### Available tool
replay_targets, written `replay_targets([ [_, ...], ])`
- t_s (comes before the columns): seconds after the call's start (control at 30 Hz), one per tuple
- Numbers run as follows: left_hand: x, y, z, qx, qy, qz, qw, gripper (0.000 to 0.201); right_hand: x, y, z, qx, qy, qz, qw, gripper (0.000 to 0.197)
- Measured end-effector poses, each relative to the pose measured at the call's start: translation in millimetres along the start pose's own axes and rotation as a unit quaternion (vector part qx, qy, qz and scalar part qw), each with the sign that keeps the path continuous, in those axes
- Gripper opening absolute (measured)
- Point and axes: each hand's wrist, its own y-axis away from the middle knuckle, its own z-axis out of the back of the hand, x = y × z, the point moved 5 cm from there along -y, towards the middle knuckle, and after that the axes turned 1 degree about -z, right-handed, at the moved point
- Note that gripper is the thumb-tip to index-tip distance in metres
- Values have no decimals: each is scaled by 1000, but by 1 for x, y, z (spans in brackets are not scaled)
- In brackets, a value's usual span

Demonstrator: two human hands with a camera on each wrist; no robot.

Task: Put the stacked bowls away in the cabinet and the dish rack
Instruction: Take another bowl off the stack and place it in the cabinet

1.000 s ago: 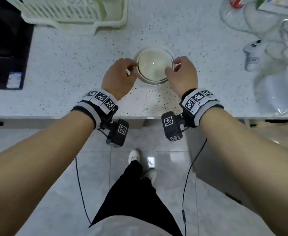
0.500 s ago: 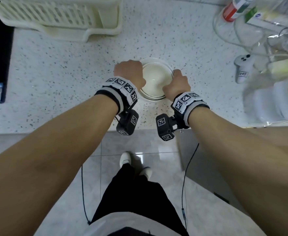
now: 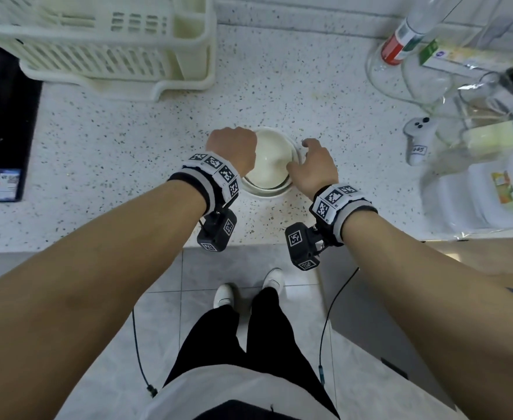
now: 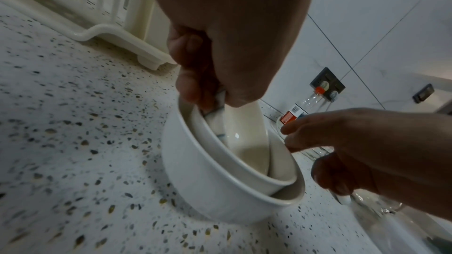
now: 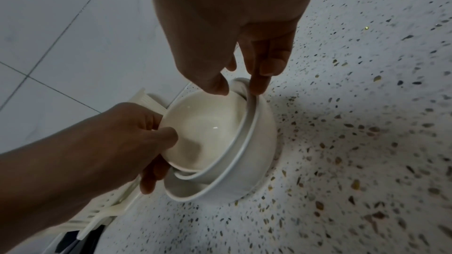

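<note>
Three white bowls sit nested on the speckled counter (image 3: 128, 177). My left hand (image 3: 234, 147) pinches the left rim of the top bowl (image 3: 270, 159), thumb inside and fingers under it, and the bowl is tilted up out of the stack (image 4: 242, 134) (image 5: 203, 130). My right hand (image 3: 309, 168) is at the right rim, where thumb and forefinger (image 5: 257, 80) pinch the rim of the middle bowl (image 5: 234, 161). The outer bowl (image 4: 208, 181) rests flat on the counter. The cream dish rack (image 3: 112, 50) stands at the back left.
A black hob (image 3: 0, 116) lies at the far left. Clear bottles (image 3: 406, 34), a white controller (image 3: 417, 137) and bagged goods (image 3: 491, 189) crowd the right side. The counter's front edge (image 3: 97, 247) runs just under my wrists, with tiled floor below.
My left hand has moved over the left rim and taken hold of the top bowl, tipping it up. My right hand has settled on the right rim.
</note>
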Motion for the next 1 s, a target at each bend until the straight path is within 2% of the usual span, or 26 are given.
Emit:
replay_targets([
  [0.13,0,5,6,-8,42,12,999,5,5,7,13,-18,-54,55,997,53],
  [0.23,13,14,13,-25,172,58,983,10,7,18,22,3,-148,85,985,47],
  [0.3,19,22,18,-15,303,67,951,15,10,28,26,52,-240,80,966,42],
  [0.37,20,31,22,23,417,69,906,18,16,39,30,98,-306,60,945,38],
  [0.43,16,40,23,72,496,75,862,18,19,50,36,118,-351,44,928,34],
  [0.5,11,49,24,91,545,83,829,18,17,59,38,131,-385,18,914,40],
  [0.6,4,64,20,109,584,87,800,25,11,77,33,157,-429,-34,889,49],
  [0.77,-21,89,-1,188,611,63,767,44,-12,101,21,138,-449,-87,878,49],
  [0.9,-46,101,-28,237,603,72,758,57,-47,124,8,120,-458,-135,870,52],
  [1.0,-69,114,-42,257,603,58,753,58,-74,142,9,100,-464,-162,865,50],
])
